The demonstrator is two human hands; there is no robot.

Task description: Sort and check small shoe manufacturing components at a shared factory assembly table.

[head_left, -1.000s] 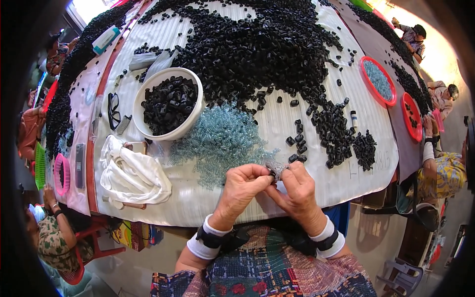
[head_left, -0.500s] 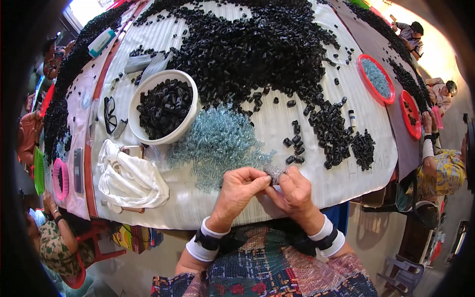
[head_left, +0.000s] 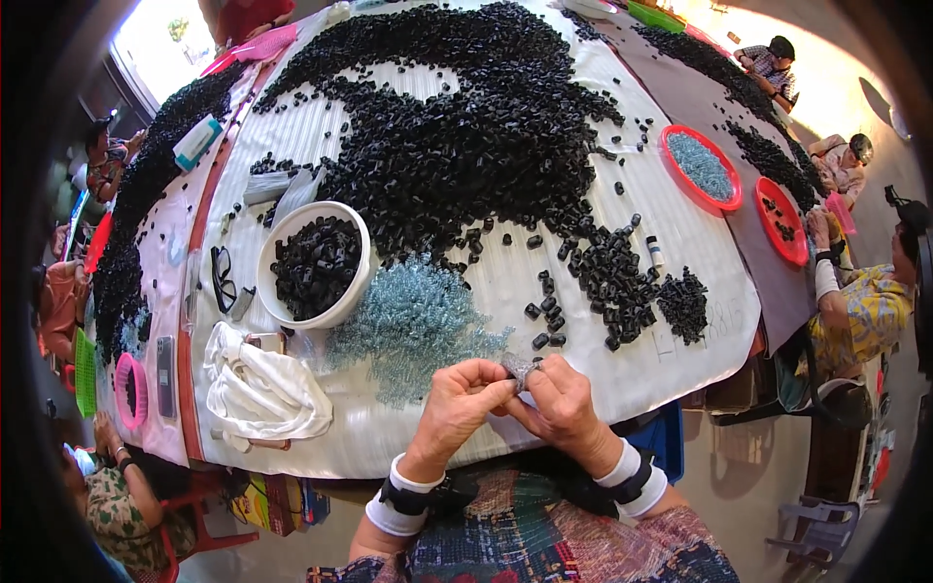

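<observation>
My left hand (head_left: 457, 400) and my right hand (head_left: 564, 400) meet over the table's near edge. Between their fingertips is a small grey, glittering clump (head_left: 518, 369), pinched from both sides; its exact kind is too small to make out. Just beyond the hands spreads a heap of tiny clear-bluish pieces (head_left: 408, 316). To its left stands a white bowl (head_left: 365, 267) with black plastic pieces (head_left: 316, 267) inside. Right of the heap lie short black cylinders (head_left: 612, 282), some in a loose double row. Beside them is a small pile of finer black parts (head_left: 683, 306).
A large mound of black pieces (head_left: 466, 136) covers the table's far part. At left are a white cloth (head_left: 262, 384), eyeglasses (head_left: 224, 279) and a phone (head_left: 166, 374). Red trays (head_left: 731, 202) lie at right. Other people (head_left: 860, 306) sit along both sides.
The view has shifted, so the table's things appear a little lower and further left at the right side. Both hands keep pinching the grey clump together.
</observation>
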